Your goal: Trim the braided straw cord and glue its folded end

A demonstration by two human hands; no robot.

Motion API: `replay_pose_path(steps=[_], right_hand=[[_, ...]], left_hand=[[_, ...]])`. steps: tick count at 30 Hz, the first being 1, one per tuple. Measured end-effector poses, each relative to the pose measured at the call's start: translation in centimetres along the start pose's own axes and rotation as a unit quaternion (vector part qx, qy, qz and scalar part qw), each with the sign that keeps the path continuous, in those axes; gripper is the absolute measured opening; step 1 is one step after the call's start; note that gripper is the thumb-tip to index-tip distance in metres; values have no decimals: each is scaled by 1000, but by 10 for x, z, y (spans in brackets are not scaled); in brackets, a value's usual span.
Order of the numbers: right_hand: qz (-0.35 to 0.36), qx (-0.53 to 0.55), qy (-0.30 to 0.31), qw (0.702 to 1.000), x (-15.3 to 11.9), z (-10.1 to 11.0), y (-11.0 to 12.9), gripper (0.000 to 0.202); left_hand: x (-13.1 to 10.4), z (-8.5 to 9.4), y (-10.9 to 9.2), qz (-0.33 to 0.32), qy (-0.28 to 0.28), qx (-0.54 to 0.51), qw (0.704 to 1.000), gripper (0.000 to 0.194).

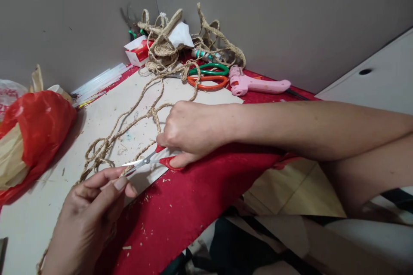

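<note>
My right hand [190, 131] grips a small pair of scissors [146, 161] by its red handles, fingers and thumb in the loops. The blades are parted and point left, toward my left hand [93, 206]. Between thumb and fingertips, my left hand pinches a braided straw cord [143, 151], and the scissor blades lie across it right beside the fingertips. More of the same cord lies in loose loops [103, 148] on the white board [64, 159] behind my hands. A stretch of cord also runs down past my left wrist.
At the back lie a heap of braided cord [164, 49], a red and white box [138, 51], scissors with green and orange handles [208, 81] and a pink glue gun [258, 85]. Clear sticks [100, 81] and a red plastic bag [48, 124] are at left. Scraps dot the red cloth [155, 223].
</note>
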State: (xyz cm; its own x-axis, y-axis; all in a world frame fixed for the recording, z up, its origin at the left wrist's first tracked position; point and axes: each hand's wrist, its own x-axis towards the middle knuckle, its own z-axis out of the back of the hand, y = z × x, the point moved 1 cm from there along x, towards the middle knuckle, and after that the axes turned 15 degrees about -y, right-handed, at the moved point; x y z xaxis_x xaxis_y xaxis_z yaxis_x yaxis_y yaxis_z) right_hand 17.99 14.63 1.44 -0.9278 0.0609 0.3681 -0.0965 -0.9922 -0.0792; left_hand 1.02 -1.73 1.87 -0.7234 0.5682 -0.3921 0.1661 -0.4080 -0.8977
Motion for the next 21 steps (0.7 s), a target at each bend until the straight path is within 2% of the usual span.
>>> replay_pose_path(steps=[6, 14, 19, 21], right_hand=[[21, 23, 20, 999, 1, -1, -2, 35], [34, 28, 26, 999, 1, 2, -2, 31], [24, 18, 37, 999, 0, 3, 3, 35], [21, 19, 40, 999, 0, 3, 5, 35]], left_hand=[[8, 3, -2, -45, 52, 32, 997, 25], [14, 7, -2, -46, 100, 62, 992, 19], [19, 9, 1, -31, 157, 97, 982, 16], [19, 10, 2, -30, 159, 95, 982, 14]])
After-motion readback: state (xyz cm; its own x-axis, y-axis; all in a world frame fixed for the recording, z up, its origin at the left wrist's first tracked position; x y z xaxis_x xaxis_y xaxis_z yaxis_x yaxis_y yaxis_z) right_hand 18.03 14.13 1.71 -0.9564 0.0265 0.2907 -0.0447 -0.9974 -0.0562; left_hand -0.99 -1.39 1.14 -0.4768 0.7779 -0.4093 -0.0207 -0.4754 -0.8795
